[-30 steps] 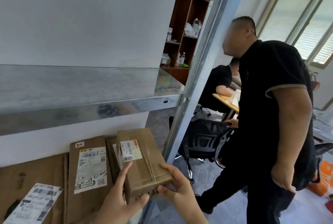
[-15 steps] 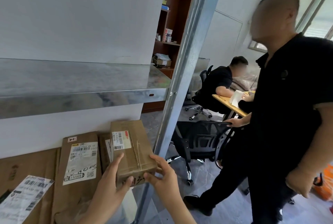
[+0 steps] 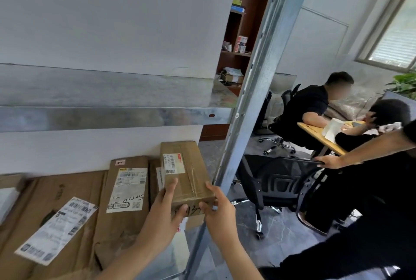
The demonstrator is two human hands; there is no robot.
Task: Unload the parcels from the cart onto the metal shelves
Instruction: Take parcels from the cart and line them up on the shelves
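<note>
At the right end of the lower metal shelf [image 3: 177, 257]: brown cardboard parcel [image 3: 189, 180], taped seam, white barcode label [image 3: 173, 163] on top, possibly handwriting on near face. Left hand [image 3: 165, 214] and right hand [image 3: 219, 210] each clasp a near corner.

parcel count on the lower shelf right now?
4 clear: small box at the right, slim parcel beside it, labelled upright parcel, big flat carton. The blurred far-left edge may hide another.
</note>
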